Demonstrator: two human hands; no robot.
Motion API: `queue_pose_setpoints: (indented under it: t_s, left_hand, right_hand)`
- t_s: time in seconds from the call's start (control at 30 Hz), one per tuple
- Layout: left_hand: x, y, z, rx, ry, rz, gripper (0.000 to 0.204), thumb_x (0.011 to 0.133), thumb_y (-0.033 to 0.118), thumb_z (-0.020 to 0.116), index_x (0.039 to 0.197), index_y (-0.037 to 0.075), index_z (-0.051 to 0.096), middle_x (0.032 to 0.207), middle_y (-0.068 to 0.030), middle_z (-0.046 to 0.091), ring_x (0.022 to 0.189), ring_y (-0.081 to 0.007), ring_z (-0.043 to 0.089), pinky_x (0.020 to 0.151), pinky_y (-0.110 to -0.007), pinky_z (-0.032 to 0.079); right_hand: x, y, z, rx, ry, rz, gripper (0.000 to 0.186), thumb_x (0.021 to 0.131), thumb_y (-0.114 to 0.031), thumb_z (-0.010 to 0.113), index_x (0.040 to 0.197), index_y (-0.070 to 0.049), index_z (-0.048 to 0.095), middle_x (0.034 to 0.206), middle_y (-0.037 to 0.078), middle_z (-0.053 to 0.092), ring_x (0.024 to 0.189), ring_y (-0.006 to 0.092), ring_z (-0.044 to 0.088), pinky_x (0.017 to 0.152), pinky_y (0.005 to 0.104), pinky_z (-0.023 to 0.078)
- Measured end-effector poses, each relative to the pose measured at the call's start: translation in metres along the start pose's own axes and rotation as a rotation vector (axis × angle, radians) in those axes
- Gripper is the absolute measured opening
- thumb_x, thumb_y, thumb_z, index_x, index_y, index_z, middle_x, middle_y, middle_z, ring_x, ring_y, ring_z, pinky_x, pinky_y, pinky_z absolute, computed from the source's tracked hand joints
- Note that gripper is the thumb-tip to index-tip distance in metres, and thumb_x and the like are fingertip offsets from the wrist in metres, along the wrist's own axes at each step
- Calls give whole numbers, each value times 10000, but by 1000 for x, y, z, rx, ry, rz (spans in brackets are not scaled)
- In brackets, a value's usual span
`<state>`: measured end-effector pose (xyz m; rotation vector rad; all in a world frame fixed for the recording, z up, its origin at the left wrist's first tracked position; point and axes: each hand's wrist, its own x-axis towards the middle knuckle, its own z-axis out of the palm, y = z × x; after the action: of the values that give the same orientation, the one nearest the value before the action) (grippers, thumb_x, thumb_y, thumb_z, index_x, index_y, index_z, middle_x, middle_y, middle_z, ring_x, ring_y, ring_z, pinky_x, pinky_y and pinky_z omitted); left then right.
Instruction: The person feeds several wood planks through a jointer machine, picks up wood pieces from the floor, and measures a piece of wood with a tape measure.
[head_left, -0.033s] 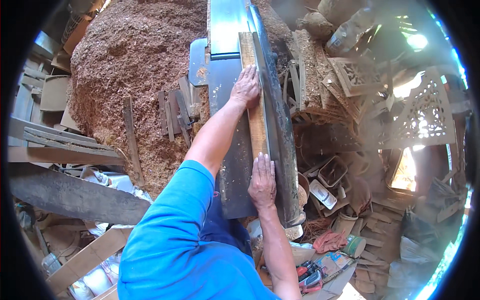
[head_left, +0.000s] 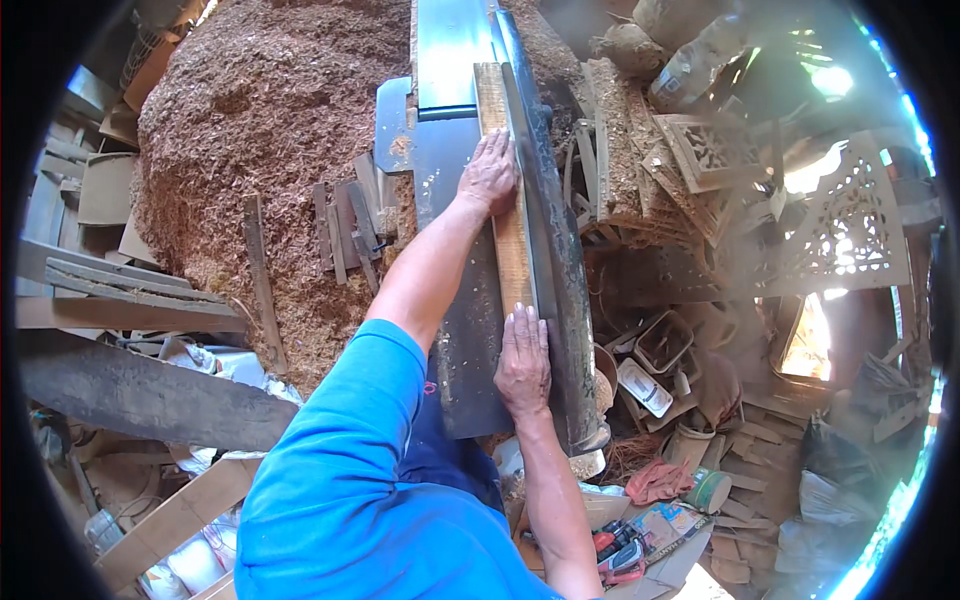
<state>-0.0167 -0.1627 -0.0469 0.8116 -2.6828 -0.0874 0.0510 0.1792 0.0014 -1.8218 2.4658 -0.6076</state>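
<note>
A long, narrow wooden board lies on the dark metal bed of a jointer-type planing machine. Its right side runs along the upright metal fence. My left hand rests on the board's far half, fingers stretched forward and laid flat over it; the thumb is hidden. Nearer to me, my right hand has its fingers straight and close together, with the tips over the board's near end. Beyond the left hand, the board's far end reaches beside the shiny far bed.
A large heap of wood shavings rises left of the machine, with offcuts against it. Planks jut in from the left. Carved panels lean at the right. A red-and-black power tool lies low, near my right forearm.
</note>
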Motion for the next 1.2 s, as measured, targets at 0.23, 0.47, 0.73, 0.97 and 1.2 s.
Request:
queue_pose_setpoints:
  t_s: [0.23, 0.47, 0.73, 0.97, 1.2]
  left_hand:
    - [24, -19, -1, 30, -4, 11, 569, 983, 253, 423, 1436, -90, 437, 1563, -259, 357, 1504, -334, 272, 1254, -416, 163]
    - [49, -32, -3, -33, -25, -14, 564, 994, 249, 403, 1439, -96, 427, 1567, -266, 345, 1507, -338, 262, 1255, -412, 158]
    - [76, -58, 2, 25, -19, 15, 571, 971, 222, 429, 1433, -113, 422, 1563, -281, 340, 1506, -348, 259, 1256, -417, 157]
    - [96, -72, 10, 40, -37, 22, 588, 949, 214, 459, 1434, -116, 411, 1564, -283, 334, 1503, -358, 264, 1255, -425, 163]
    - [112, -80, 9, 31, -17, 9, 563, 985, 236, 406, 1435, -103, 422, 1564, -263, 352, 1502, -339, 272, 1255, -415, 164]
  right_hand:
    - [32, 5, 10, 16, 23, -13, 470, 898, -49, 458, 1336, 98, 543, 1499, 237, 461, 1440, 382, 389, 1211, 515, 273]
    - [62, 8, 13, 13, 30, -15, 458, 898, -44, 457, 1323, 96, 556, 1489, 238, 473, 1431, 376, 404, 1207, 508, 285]
    - [97, 9, 20, 12, 40, -20, 468, 892, -41, 463, 1329, 101, 549, 1490, 244, 469, 1431, 375, 404, 1207, 509, 285]
    - [121, 14, 27, 31, 52, -27, 470, 899, -46, 461, 1339, 98, 543, 1498, 241, 462, 1432, 377, 403, 1207, 511, 283]
    - [141, 18, 34, 45, 60, -23, 463, 902, -40, 460, 1335, 97, 551, 1492, 241, 470, 1426, 380, 411, 1202, 513, 290]
